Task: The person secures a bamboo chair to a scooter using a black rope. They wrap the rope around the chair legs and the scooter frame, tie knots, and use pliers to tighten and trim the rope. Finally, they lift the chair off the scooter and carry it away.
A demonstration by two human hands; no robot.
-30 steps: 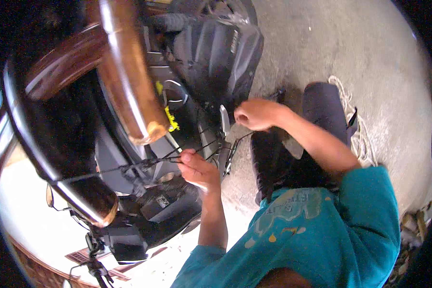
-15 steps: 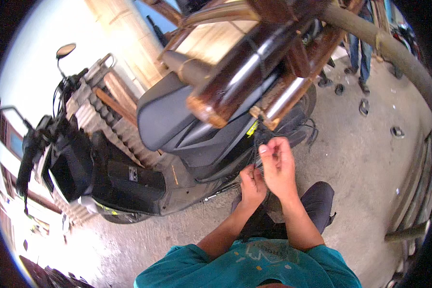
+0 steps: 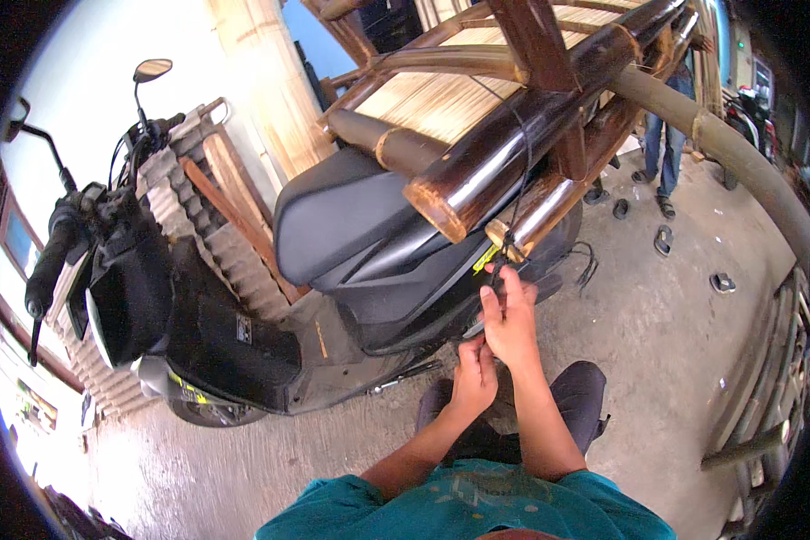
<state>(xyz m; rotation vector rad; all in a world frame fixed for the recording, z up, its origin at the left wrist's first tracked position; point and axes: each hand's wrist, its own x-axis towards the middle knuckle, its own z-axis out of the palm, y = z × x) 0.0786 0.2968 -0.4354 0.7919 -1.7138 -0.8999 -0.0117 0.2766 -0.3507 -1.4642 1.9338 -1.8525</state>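
Observation:
A black cord runs over a thick, glossy dark-brown bamboo pole and down round the end of a thinner bamboo pole below it. Just under that lower end, my right hand has its fingers closed on the cord, beside a dark tangle or knot. My left hand is lower and slightly to the left, fingers pinched together; what they hold is too small to make out. Both poles belong to a bamboo frame with woven slats, resting across a black scooter's seat.
The scooter's handlebar and mirror rise at the left, before corrugated sheets. A long bamboo pole sticks out rightward. Behind stands another person in jeans, with sandals on the concrete. More poles lie far right.
My view has shifted, showing more of the bamboo frame. My right hand has come closer to the lower pole's end, its fingers reaching up along the cord. My left hand stays pinched below.

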